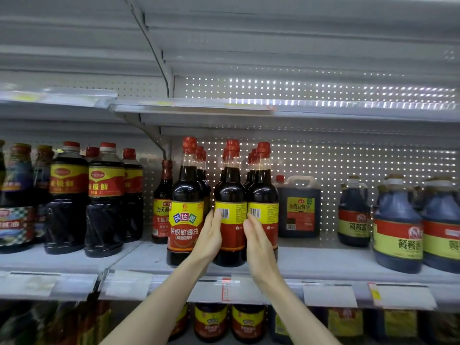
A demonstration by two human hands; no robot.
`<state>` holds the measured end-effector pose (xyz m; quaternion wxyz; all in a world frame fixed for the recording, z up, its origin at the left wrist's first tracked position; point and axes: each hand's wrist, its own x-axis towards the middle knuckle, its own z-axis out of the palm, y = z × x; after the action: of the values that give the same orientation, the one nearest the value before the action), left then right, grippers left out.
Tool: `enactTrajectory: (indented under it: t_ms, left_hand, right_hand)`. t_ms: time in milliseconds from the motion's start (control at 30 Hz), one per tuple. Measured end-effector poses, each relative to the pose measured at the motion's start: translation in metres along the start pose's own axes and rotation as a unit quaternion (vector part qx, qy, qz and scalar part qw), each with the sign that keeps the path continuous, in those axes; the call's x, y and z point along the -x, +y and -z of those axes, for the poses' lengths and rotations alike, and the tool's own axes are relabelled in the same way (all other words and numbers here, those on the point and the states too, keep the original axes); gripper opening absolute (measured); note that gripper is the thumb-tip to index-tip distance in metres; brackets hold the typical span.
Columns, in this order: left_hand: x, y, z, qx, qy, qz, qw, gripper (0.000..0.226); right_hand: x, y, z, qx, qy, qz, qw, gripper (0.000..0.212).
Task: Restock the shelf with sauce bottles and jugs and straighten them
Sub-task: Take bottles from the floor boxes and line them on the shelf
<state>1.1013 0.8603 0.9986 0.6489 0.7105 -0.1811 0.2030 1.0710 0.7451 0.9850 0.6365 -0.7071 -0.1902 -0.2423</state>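
Note:
Three tall dark sauce bottles with red caps stand at the front of the middle shelf (pixel 323 267), with more of the same behind them. The left bottle (pixel 185 195) faces label-forward. The middle bottle (pixel 230 192) and the right bottle (pixel 263 192) show their barcodes. My left hand (pixel 210 235) lies with straight fingers against the left side of the middle bottle. My right hand (pixel 256 235) lies flat in the gap between the middle and right bottles, fingers straight.
A square jug (pixel 298 207) stands further back to the right, and blue-shouldered jugs (pixel 398 227) fill the far right. Wider bottles (pixel 104 200) crowd the left section. The shelf above (pixel 298 110) is bare. Jars sit on the shelf below.

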Motion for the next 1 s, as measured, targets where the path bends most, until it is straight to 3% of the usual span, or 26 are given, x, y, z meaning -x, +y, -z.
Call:
enactTrajectory:
  t_ms: [233, 400, 600, 700, 867, 1000]
  left_hand:
    - [0.005, 0.005, 0.007, -0.001, -0.028, 0.028, 0.999, 0.047]
    - [0.018, 0.000, 0.009, -0.009, -0.031, 0.020, 0.999, 0.057]
    - [0.034, 0.005, 0.008, -0.001, -0.031, 0.004, 1.000, 0.055]
    - [0.037, 0.006, 0.012, 0.002, -0.001, 0.016, 1.000, 0.043]
    - [0.033, 0.010, 0.010, 0.007, -0.003, 0.038, 0.999, 0.042]
    - [0.030, 0.013, 0.010, 0.009, -0.016, 0.056, 0.998, 0.045]
  right_hand:
    - [0.001, -0.008, -0.007, 0.029, -0.035, -0.023, 0.999, 0.051]
    - [0.000, -0.007, -0.009, -0.014, -0.049, -0.052, 0.997, 0.051]
    - [-0.003, -0.009, -0.008, -0.025, -0.055, -0.075, 0.995, 0.055]
    - [0.001, -0.008, -0.012, -0.019, -0.056, -0.052, 0.997, 0.058]
    - [0.005, -0.014, -0.010, -0.031, -0.074, -0.069, 0.994, 0.032]
    - [0.005, -0.019, -0.005, -0.048, -0.074, -0.091, 0.992, 0.028]
